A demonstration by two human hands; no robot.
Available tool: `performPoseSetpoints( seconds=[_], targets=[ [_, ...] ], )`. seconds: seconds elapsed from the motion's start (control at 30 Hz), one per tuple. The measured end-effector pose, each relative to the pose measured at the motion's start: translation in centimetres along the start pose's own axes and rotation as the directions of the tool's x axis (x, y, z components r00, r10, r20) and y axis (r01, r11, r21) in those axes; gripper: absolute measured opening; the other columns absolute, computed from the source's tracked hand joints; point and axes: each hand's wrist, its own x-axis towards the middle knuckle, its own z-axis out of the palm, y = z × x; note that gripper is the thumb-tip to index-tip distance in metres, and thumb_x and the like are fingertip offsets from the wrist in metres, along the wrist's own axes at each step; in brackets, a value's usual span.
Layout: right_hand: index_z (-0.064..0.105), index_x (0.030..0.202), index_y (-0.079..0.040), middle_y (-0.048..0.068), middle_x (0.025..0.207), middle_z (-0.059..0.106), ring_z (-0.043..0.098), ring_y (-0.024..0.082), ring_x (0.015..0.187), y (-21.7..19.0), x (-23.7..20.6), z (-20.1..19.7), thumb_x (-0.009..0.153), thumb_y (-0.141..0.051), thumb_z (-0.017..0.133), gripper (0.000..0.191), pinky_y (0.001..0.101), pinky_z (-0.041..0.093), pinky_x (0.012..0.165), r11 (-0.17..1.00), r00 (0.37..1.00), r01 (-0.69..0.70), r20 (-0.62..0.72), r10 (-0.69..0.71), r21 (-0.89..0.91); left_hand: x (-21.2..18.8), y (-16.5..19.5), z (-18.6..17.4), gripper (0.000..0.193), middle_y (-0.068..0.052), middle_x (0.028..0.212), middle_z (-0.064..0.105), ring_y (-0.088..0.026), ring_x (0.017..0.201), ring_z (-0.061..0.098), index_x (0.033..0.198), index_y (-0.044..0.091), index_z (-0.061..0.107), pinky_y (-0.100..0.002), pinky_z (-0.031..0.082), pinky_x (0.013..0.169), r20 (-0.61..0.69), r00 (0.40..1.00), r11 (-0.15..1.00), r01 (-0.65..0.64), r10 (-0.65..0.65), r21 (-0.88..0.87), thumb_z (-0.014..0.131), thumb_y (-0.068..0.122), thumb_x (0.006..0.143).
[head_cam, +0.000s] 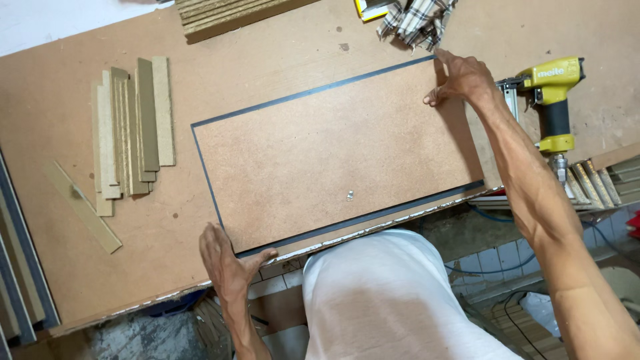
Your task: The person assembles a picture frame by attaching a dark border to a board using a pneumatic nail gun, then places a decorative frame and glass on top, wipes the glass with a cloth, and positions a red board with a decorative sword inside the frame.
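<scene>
Your left hand (227,263) sits at the near-left corner of the framed backing board (337,157), fingers spread flat on the worktop (267,60) w/ the thumb hooked onto the board's near edge; grip is loose, not clamped round anything. Your right hand (463,77) is at the far-right corner, fingers bent over the dark frame edge and pressing on the board there, grip closed lightly on that corner.

The board lies flat, back side up, roughly centre of the worktop, turned a bit so its right end sits farther from you. A thin dark frame strip (313,90) runs along the far, left and near sides. A small metal hanger clip (349,195) is on the board near the middle of its near edge. The near edge lies just beside the worktop's chipped front lip.

Left of the board, well apart: a bunch of narrow fibreboard strips (133,130) lying side by side, plus one loose strip (83,207) at an angle. Far side: a stack of board offcuts (227,13) and a checked cloth (417,20), the cloth just beside your right hand. Right of that hand: a yellow pneumatic nail gun (553,100), lying on the worktop, w/ frame mouldings (600,180) near it.
</scene>
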Motion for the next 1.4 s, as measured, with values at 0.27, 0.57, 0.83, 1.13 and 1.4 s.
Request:
performPoseSetpoints(
  seconds=[0.27,0.57,0.83,1.13,1.4],
  targets=[
    [0.036,0.161,-0.019,0.017,0.097,0.078,0.071,0.03,0.078,-1.4,-2.9,-1.1,0.067,-0.056,0.09,0.115,0.0432,0.056,0.066,0.991,0.99,-0.135,-0.044,0.134,-0.024,6.4,16.9,7.0,0.091,-0.021,0.164,0.028,-0.037,0.153,0.024,0.154,0.008,0.038,-0.054,0.015,0.125,0.228,0.75,0.759,-0.502,0.621,-0.415,0.081,0.04,0.081],
    [0.035,0.155,-0.004,0.022,0.121,0.068,0.066,0.036,0.109,2.4,-4.8,0.2,0.062,-0.049,0.098,0.122,0.0504,0.054,0.094,0.954,0.945,0.186,-0.307,-0.108,0.237,9.9,36.1,17.6,0.078,-0.015,0.152,0.045,-0.035,0.147,0.034,0.143,0.012,0.056,-0.052,0.019,0.127,0.3,0.278,0.395,-0.791,0.912,-0.468,0.074,0.056,0.081],
    [0.057,0.136,0.003,0.023,0.129,0.065,0.064,0.035,0.117,19.2,-12.4,-0.8,0.083,-0.03,0.096,0.073,0.05,0.054,0.095,0.912,0.835,-0.205,-0.422,0.352,0.355,10.3,37.5,17.3,0.11,-0.011,0.156,0.038,-0.035,0.149,0.022,0.142,0.029,0.058,-0.059,0.002,0.125,0.389,0.329,0.481,-0.775,0.861,-0.409,0.07,0.087,0.05],
    [0.061,0.119,-0.006,0.018,0.101,0.073,0.072,0.031,0.086,23.3,-10.9,-0.6,0.076,-0.002,0.075,0.045,0.0456,0.064,0.066,0.504,0.914,-0.381,0.235,0.329,0.775,10.9,39.8,18.3,0.122,-0.008,0.162,0.033,-0.031,0.153,0.013,0.133,0.032,0.064,-0.061,-0.011,0.123,0.501,0.235,0.444,-0.825,0.833,-0.35,0.075,0.089,0.027],
    [0.054,0.114,0.002,0.014,0.098,0.069,0.072,0.023,0.081,24.3,-11.7,-2.0,0.077,0.006,0.073,0.042,0.0389,0.065,0.069,0.117,0.93,-0.359,0.366,-0.043,0.926,10.2,40.3,18.2,0.121,-0.004,0.16,0.034,-0.029,0.151,0.013,0.13,0.033,0.064,-0.06,-0.013,0.122,0.473,0.261,0.452,-0.821,0.841,-0.35,0.076,0.091,0.024]
  ],
)
